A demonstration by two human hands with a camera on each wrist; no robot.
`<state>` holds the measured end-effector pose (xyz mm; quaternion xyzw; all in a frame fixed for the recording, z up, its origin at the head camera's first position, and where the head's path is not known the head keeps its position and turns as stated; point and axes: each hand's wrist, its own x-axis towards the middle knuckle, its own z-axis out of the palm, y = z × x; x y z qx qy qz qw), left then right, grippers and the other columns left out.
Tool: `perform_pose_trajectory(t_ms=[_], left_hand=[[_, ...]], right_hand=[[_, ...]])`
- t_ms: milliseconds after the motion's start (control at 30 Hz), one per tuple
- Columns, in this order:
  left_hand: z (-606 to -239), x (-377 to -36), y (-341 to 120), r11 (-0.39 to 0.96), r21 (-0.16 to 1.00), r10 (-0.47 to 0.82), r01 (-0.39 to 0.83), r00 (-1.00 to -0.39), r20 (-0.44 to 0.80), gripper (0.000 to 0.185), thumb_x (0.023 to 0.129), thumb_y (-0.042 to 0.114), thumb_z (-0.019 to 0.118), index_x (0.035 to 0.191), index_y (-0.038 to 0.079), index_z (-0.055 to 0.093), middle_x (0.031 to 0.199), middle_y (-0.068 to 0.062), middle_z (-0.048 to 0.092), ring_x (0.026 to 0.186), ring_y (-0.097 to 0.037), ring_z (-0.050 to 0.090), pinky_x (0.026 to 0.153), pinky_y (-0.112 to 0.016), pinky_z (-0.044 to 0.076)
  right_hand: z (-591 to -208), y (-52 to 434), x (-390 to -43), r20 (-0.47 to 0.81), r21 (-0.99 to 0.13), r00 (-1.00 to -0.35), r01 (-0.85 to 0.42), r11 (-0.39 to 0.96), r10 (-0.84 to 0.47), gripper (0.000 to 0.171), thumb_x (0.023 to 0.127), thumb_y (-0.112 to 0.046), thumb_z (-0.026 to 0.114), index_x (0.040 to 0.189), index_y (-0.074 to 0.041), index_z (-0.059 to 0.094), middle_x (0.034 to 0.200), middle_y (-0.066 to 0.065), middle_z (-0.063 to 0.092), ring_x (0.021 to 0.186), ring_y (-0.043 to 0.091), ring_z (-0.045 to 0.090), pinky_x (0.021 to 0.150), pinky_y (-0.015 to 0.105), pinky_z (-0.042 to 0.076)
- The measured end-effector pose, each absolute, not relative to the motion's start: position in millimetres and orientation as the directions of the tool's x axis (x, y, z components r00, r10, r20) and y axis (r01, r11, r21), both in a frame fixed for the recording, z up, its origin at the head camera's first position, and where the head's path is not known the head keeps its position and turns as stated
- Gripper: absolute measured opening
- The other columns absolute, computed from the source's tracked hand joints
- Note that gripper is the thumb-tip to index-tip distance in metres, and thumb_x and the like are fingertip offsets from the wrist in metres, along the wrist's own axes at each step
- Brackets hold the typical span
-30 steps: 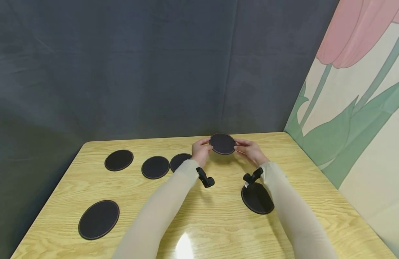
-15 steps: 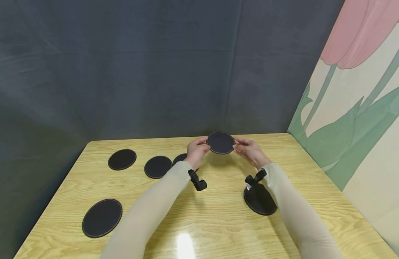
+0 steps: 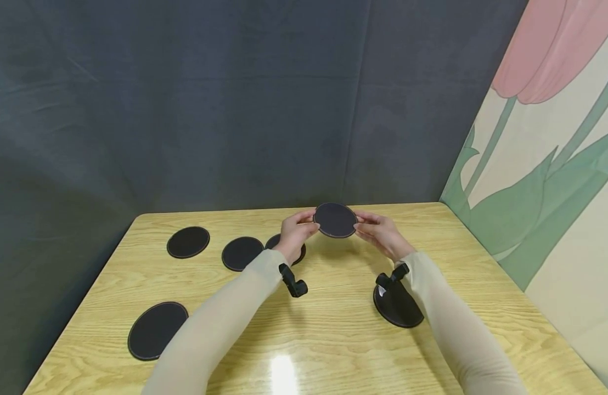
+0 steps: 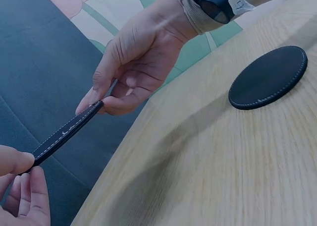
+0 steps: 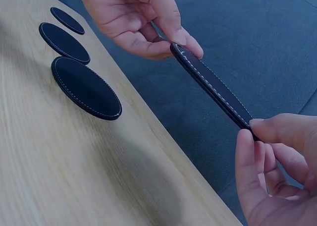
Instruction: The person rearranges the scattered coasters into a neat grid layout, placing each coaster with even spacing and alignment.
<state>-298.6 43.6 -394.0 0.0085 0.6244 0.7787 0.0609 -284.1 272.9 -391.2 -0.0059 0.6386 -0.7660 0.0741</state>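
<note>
Both hands hold a round black coaster [image 3: 335, 220] up over the far part of the table. My left hand [image 3: 295, 233] pinches its left edge between thumb and fingers, and my right hand [image 3: 383, 235] pinches the right edge. Pale stitching runs around the rim of this coaster [image 5: 213, 84] in the right wrist view, where the edge looks layered. Its shadow falls on the wood below. A second coaster [image 3: 283, 244] lies under the left wrist, partly hidden by it. Another coaster [image 3: 398, 304] lies beneath the right forearm, which covers its right side.
More black coasters lie flat on the left of the wooden table [image 3: 333, 340]: one far back [image 3: 187, 242], one [image 3: 242, 253] touching the coaster by the left wrist, and one nearer [image 3: 157, 330]. A dark curtain [image 3: 235, 109] hangs behind, and a tulip-patterned wall [image 3: 556, 164] stands right.
The held coaster and both hands have shifted slightly left over the table. My left forearm has swung outward to the left. Both hands keep their hold, and the other coasters stay in place.
</note>
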Motion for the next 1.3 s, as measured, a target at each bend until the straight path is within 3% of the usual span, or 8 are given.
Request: perform_pose_trajectory(t_ms=[867,1300], left_hand=[[-415.4,-289.6,28.6,-0.066,0.994,0.158,-0.092,-0.984,-0.08,0.043,0.082,-0.007,0.068,0.123,0.007,0.065,0.103,-0.007,0.055,0.09,-0.017,0.056,0.083,-0.029,0.056],[-434.5,-291.7,31.8,0.011,0.998,0.102,-0.067,-0.992,-0.068,0.041,0.078,-0.012,0.069,0.117,0.0,0.067,0.094,-0.007,0.056,0.084,-0.015,0.052,0.065,-0.02,0.051]], right_hand=[[-412.4,267.7,-280.5,-0.089,-0.991,-0.987,0.101,-0.085,-0.131,0.054,0.092,0.011,0.054,0.141,0.014,0.035,0.104,0.0,0.054,0.085,0.004,0.062,0.085,0.018,0.055],[-421.8,264.6,-281.6,-0.138,-0.99,-0.983,0.135,0.029,-0.122,0.051,0.092,0.01,0.055,0.14,0.013,0.038,0.115,0.008,0.053,0.086,0.005,0.064,0.089,0.024,0.055]])
